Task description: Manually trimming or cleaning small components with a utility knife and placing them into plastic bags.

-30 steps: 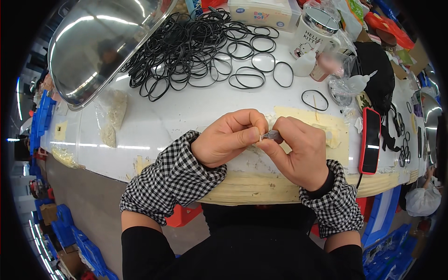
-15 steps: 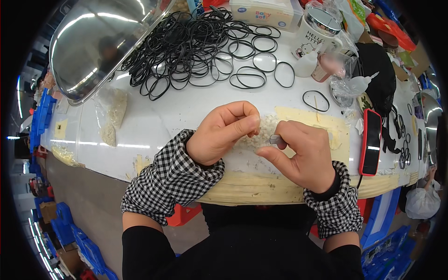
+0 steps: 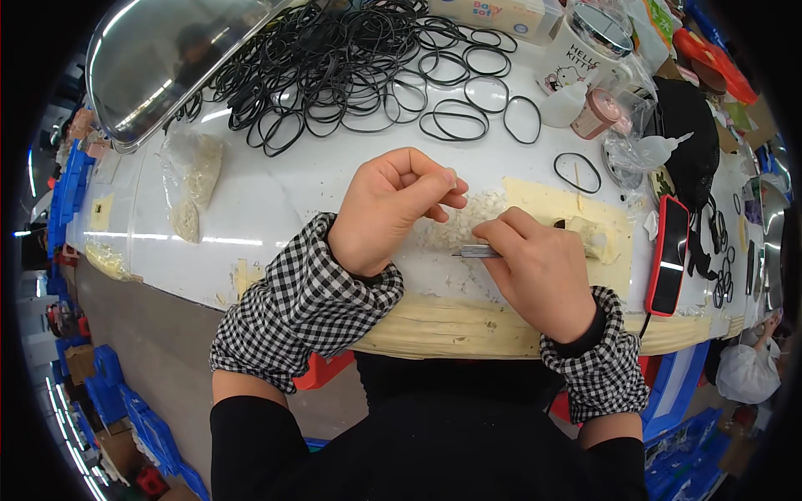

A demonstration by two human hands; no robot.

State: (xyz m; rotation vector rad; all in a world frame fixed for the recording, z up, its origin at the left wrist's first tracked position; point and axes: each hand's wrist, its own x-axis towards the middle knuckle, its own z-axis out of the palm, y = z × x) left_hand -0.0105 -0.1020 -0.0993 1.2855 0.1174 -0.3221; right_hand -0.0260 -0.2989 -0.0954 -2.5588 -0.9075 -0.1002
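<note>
Two hands: both mine, over the near edge of the white tabletop [image 3: 276, 209], checked cuffs at the wrists.
Right hand [image 3: 543, 267]: fingers curled tight round a small metal tool [image 3: 474, 250], its tip pointing left toward my other hand.
Left hand [image 3: 393, 204]: loosely curled, thumb and forefinger pinched together; what they pinch is too small to tell.
Between them: a patch of small pale bits [image 3: 459, 219], just under the fingertips.
Right of that: yellowish tape patch [image 3: 551, 204], then a red phone [image 3: 668, 255] by the right edge.
Far edge: heap of black rubber rings [image 3: 351, 63].
Far left corner: steel tray [image 3: 159, 58].
Left side: clear bag of pale bits [image 3: 192, 179].
</note>
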